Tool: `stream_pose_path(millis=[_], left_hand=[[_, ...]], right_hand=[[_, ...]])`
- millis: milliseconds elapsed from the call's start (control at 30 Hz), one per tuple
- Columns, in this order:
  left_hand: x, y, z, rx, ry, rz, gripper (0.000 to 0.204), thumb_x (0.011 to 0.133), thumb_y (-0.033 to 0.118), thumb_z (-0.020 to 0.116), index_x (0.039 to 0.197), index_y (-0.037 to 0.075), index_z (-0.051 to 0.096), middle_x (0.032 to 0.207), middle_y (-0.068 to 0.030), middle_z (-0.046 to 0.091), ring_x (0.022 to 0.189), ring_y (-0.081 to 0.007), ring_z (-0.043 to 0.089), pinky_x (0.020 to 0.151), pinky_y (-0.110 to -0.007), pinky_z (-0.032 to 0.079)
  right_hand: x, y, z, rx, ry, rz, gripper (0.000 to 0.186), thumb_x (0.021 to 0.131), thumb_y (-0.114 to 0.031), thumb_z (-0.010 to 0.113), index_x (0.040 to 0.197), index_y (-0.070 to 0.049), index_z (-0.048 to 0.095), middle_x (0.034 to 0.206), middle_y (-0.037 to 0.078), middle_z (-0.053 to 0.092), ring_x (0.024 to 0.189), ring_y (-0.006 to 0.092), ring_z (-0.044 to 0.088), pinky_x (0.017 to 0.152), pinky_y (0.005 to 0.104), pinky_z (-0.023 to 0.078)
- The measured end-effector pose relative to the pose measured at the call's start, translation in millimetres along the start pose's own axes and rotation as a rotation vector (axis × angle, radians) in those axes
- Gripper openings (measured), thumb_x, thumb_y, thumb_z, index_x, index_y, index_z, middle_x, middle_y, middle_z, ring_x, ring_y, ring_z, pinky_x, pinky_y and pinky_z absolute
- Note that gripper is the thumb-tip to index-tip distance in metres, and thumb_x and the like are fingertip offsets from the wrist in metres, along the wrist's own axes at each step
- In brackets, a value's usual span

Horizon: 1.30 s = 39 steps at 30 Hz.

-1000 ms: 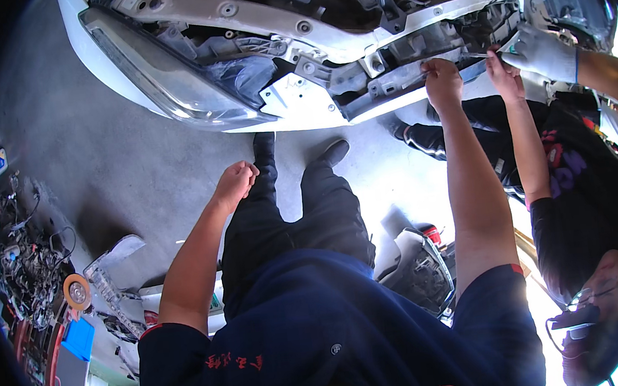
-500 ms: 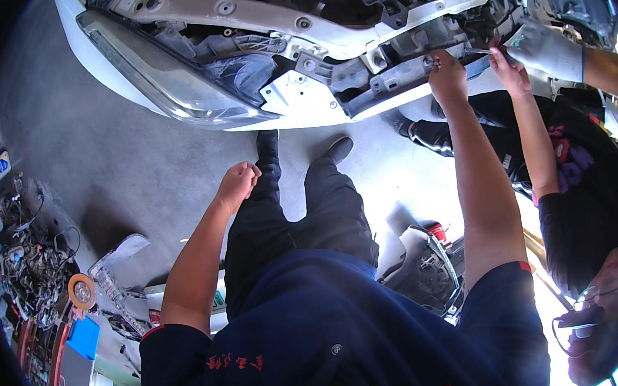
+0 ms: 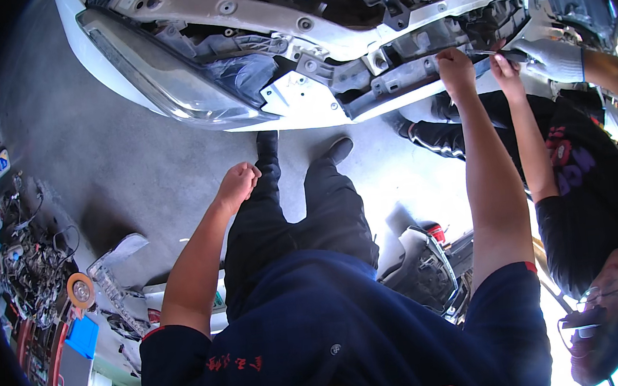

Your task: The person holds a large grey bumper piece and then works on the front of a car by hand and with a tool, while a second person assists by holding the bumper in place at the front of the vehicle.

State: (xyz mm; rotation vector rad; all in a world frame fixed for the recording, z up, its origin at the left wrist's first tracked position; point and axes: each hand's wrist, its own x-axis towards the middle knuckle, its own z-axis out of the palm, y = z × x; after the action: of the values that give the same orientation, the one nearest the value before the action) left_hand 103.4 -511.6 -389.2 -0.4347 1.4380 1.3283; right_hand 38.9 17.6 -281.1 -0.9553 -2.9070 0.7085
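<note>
Fingers of the right hand (image 3: pixel 455 67) curl onto the grey bumper support (image 3: pixel 416 71) at the car front's (image 3: pixel 188 93) lower edge, beside a co-worker's bare hand (image 3: pixel 507 73) and gloved hand (image 3: pixel 553 58). Left hand (image 3: pixel 237 185) hangs loosely fisted, empty, above the floor (image 3: pixel 98 168).

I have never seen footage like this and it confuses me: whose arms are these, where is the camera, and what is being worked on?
The camera sits on a person's head and looks down, so the round, bent picture shows their own body and legs. Their right hand reaches up to the stripped front of a white car, touching the bare metal crossbeam; whether it grips anything is unclear. Their left hand hangs loosely closed and empty above the grey floor. At the right, a co-worker in a black shirt reaches to the same spot, one hand in a white glove. Loose car parts and tools lie at the left.
</note>
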Motion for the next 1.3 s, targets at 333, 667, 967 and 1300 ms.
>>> stream_pose_path(millis=[333,667,967,1300], left_hand=[[-8.2,3.3,-1.0,0.003,0.032,-0.024,0.018,0.089,0.007,0.04,0.085,0.004,0.057,0.066,-0.0009,0.05,0.049,-0.0077,0.042,0.043,-0.024,0.035],[-7.5,-2.2,-2.1,-0.02,0.033,-0.037,0.018,0.091,0.009,0.041,0.086,0.005,0.058,0.066,-0.0005,0.05,0.049,-0.0072,0.042,0.043,-0.024,0.036],[-4.8,1.0,0.5,0.001,0.028,-0.033,0.019,0.094,0.009,0.041,0.088,0.004,0.058,0.066,-0.0002,0.049,0.05,-0.0074,0.041,0.043,-0.024,0.035],[-6.1,0.2,-3.8,-0.002,0.053,-0.038,0.021,0.095,0.011,0.04,0.087,0.004,0.058,0.066,-0.0003,0.05,0.049,-0.0073,0.041,0.043,-0.024,0.035]], right_hand=[[56.1,71.5,56.4,-0.253,-0.35,0.186,0.029,0.092,-0.029,0.053,0.084,-0.003,0.065,0.076,0.012,0.07,0.069,0.0276,0.069,0.063,0.037,0.052],[34.8,-9.4,17.7,-0.82,-0.451,-0.048,0.029,0.092,-0.022,0.054,0.1,-0.002,0.073,0.11,0.025,0.068,0.105,0.0385,0.067,0.091,0.0481,0.053],[19.4,-38.2,1.6,-0.996,-0.464,-0.328,0.022,0.091,-0.023,0.059,0.099,-0.005,0.069,0.102,0.02,0.071,0.097,0.0363,0.069,0.086,0.0459,0.056],[35.5,-1.3,13.4,-0.28,-0.563,0.452,0.03,0.084,-0.025,0.052,0.079,-0.002,0.07,0.074,0.018,0.069,0.066,0.031,0.066,0.063,0.0415,0.05]])
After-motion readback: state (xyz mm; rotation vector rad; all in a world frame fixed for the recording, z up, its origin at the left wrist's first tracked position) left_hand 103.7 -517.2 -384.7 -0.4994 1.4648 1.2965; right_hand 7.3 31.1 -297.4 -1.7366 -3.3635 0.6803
